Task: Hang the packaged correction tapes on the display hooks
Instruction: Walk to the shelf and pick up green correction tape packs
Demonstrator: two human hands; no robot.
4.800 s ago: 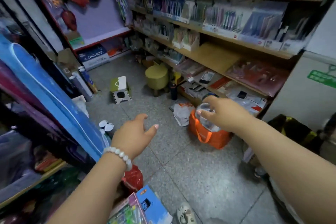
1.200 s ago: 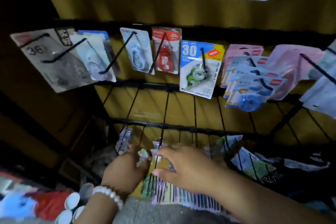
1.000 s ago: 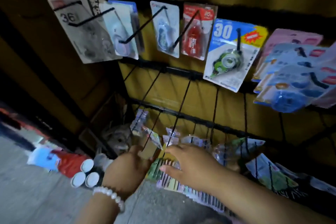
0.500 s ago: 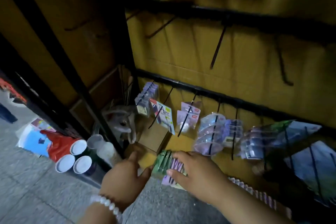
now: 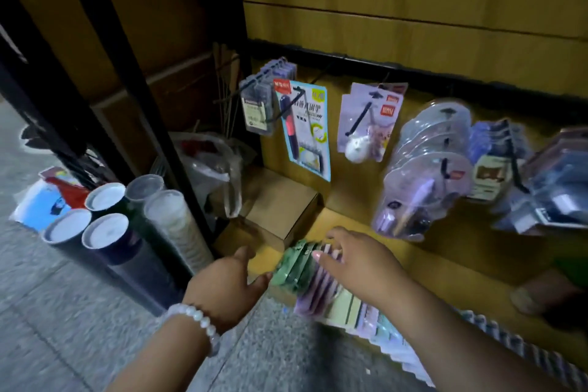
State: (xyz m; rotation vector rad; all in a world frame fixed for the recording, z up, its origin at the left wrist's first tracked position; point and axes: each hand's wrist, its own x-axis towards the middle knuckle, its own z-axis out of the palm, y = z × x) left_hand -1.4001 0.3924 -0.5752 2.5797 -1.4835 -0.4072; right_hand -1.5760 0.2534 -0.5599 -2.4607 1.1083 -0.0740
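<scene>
A long row of packaged correction tapes (image 5: 321,288) stands on edge along the bottom shelf, green packs (image 5: 291,267) at its left end, then purple and pale ones. My right hand (image 5: 359,261) rests on top of the green and purple packs with its fingers spread. My left hand (image 5: 227,285), with a bead bracelet at the wrist, touches the row's left end, thumb raised. Above them black display hooks (image 5: 358,119) on the lowest rail carry several hanging blister packs (image 5: 426,181). Neither hand is near a hook.
A small cardboard box (image 5: 280,208) sits behind the row's left end, a crumpled plastic bag (image 5: 216,169) beside it. Capped tubes (image 5: 105,197) lie on the grey floor at the left, by a black rack post (image 5: 143,105). More hanging packs (image 5: 553,188) crowd the right.
My view has dropped from the upper hooks of correction tapes to the lowest rail and shelf. Both hands have stayed at the left end of the row of packs.
</scene>
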